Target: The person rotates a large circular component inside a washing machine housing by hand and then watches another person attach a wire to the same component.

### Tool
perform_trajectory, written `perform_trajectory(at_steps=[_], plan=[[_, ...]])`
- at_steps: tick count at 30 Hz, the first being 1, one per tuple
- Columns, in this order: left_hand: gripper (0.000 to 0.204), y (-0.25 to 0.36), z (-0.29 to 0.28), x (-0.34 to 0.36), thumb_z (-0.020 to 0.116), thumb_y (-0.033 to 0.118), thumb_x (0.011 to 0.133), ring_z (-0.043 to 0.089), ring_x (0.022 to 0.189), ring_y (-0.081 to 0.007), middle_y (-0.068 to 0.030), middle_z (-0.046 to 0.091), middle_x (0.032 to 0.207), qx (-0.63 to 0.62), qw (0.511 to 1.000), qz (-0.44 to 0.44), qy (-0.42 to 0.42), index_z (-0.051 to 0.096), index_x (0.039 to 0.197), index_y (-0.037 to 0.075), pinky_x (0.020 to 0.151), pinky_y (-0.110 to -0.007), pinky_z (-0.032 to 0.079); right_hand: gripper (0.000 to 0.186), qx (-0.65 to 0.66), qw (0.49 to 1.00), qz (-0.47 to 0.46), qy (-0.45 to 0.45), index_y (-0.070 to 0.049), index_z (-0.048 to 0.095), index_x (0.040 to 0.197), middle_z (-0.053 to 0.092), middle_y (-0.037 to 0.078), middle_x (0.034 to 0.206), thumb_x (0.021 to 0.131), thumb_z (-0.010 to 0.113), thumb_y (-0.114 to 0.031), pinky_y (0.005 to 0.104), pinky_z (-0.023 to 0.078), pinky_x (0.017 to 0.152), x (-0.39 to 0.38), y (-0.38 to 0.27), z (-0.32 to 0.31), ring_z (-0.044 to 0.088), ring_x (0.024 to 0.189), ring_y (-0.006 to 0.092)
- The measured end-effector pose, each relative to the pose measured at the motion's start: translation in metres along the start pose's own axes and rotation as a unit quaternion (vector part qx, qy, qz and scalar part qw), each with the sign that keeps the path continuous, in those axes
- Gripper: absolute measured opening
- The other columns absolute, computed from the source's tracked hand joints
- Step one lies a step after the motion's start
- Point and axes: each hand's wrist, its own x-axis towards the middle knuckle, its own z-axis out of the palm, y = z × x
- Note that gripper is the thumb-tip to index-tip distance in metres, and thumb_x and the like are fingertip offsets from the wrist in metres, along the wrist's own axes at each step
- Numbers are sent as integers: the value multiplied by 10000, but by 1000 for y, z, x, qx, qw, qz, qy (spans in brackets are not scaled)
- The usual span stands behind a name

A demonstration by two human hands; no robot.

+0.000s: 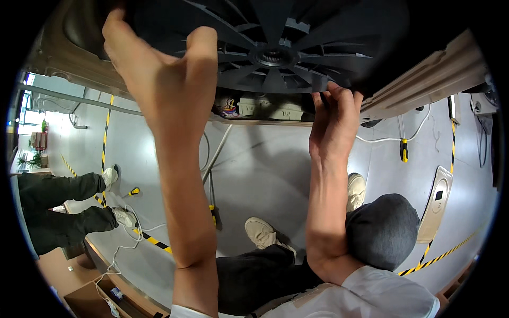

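Observation:
A round black ribbed plate with a toothed hub fills the upper middle, inside a beige metal casing. My left hand grips it at the left, thumb on its face and fingers bent at its dark outer side; some fingertips are lost in shadow. At the lower right rim, my right hand is closed with fingertips on the edge, and part of the fingers is hidden behind it. In the casing just below the plate, a pale plastic block and a bundle of coloured wires show.
Yellow-handled screwdrivers and cables lie or hang about the grey floor, with yellow-black tape on it. Another person's legs are at the left. A rounded dark grey shape sits beside my right arm. A beige panel stands right; a cardboard box lower left.

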Motion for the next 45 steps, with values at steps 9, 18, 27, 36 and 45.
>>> perform_trajectory(at_steps=[9,18,27,36,45], plan=[[750,11,0,2,641,176,668,448,1126,-259,-206,435,1250,3,998,-57,32,347,1323,-43,955,-299,363,88,-2,1000,-19,-3,-113,497,923,562,35,919,851,537,-84,354,426,875,-1,9,-2,529,894,137],[939,8,-9,6,804,360,670,414,1212,-311,-245,410,1306,19,999,-48,-12,338,1329,-120,1044,-339,292,389,-62,998,-12,3,-49,493,991,586,42,945,820,737,-298,286,443,757,24,16,-7,546,828,104],[1011,2,-4,8,872,403,601,394,1243,-304,-253,414,1302,81,996,-26,-5,363,1305,-113,1063,-362,279,461,-28,999,-33,-12,-39,481,1110,577,45,1032,819,740,-287,344,414,803,24,17,-3,533,946,135],[1006,4,-2,3,864,410,614,409,1224,-306,-247,428,1285,29,998,-47,-1,362,1312,-113,1058,-365,286,592,-92,995,-41,1,-27,418,1160,522,67,1111,786,767,-324,340,407,829,15,14,-3,495,991,156],[974,7,-8,7,851,406,639,418,1220,-316,-240,431,1290,51,999,-11,8,369,1311,-110,1063,-377,293,480,-73,997,-28,-25,-36,433,1125,525,67,1108,815,745,-229,316,424,839,9,21,-4,520,971,146]])
